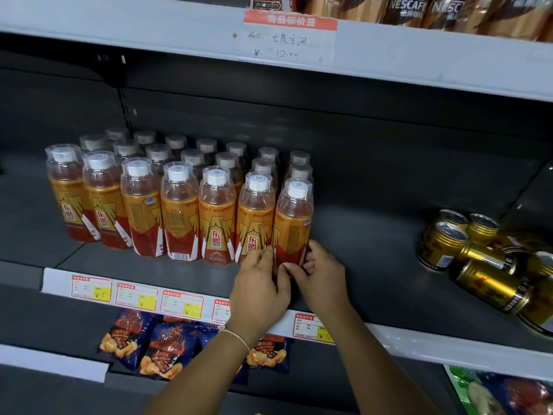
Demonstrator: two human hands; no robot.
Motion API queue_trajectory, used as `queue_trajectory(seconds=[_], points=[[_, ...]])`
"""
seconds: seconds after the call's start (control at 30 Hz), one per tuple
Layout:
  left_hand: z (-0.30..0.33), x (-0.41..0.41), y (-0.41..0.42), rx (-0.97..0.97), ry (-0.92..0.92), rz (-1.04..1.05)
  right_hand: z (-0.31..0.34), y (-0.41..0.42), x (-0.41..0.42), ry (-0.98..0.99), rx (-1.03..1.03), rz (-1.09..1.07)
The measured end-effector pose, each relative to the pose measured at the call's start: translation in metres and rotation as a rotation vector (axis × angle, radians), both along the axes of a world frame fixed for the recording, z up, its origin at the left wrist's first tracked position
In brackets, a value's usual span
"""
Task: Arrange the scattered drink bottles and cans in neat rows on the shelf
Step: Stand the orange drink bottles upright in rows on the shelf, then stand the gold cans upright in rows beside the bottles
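A: How far along is it?

B: The dark grey metal shelf (374, 265) carries two groups. Up and to the left of the hands stands the block of orange-and-red plastic drink bottles with white caps (179, 211), already in tidy rows running front to back, labels not all turned the same way. Well off to the right of the hands lies the pile of gold metal cans (484, 265), some upright, several tipped on their sides against one another. I'd judge the bottles almost done and the cans untouched.

A: And the hands?

B: Both are on the rightmost front bottle (294, 223), at the end of the front row. The left hand (258, 290) curls its fingers against the lower left of that bottle; the right hand (321, 274) wraps the lower right side, thumb across the front. So the bottle sits upright between them, gripped low, touching its neighbour.

A: What is left?

B: Seating this bottle flush, I think, then the stretch of shelf between the hands and the cans needs the cans stood up in rows.
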State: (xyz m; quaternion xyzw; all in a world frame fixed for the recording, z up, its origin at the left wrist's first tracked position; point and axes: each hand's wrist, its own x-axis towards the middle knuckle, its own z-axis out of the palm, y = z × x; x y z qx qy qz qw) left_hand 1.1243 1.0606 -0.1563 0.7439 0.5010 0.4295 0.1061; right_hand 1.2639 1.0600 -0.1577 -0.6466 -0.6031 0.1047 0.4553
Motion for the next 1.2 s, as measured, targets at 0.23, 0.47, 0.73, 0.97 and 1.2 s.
queue_trajectory(seconds=[0.23,0.47,0.73,0.97,1.2], points=[[0.000,0.001,-0.001,0.010,0.006,0.018,0.000,-0.001,-0.002,-0.012,-0.011,-0.012],[0.003,0.000,-0.007,0.013,-0.054,-0.004,0.004,-0.007,-0.006,-0.073,-0.016,-0.037],[0.022,-0.003,-0.015,0.176,-0.141,-0.148,0.020,-0.028,0.008,0.033,0.080,-0.075],[0.068,0.057,-0.029,0.264,-0.197,-0.328,0.059,-0.057,0.064,0.027,0.099,-0.177],[0.084,0.138,-0.030,0.142,-0.138,-0.416,0.079,-0.082,0.138,0.002,0.090,-0.271]])
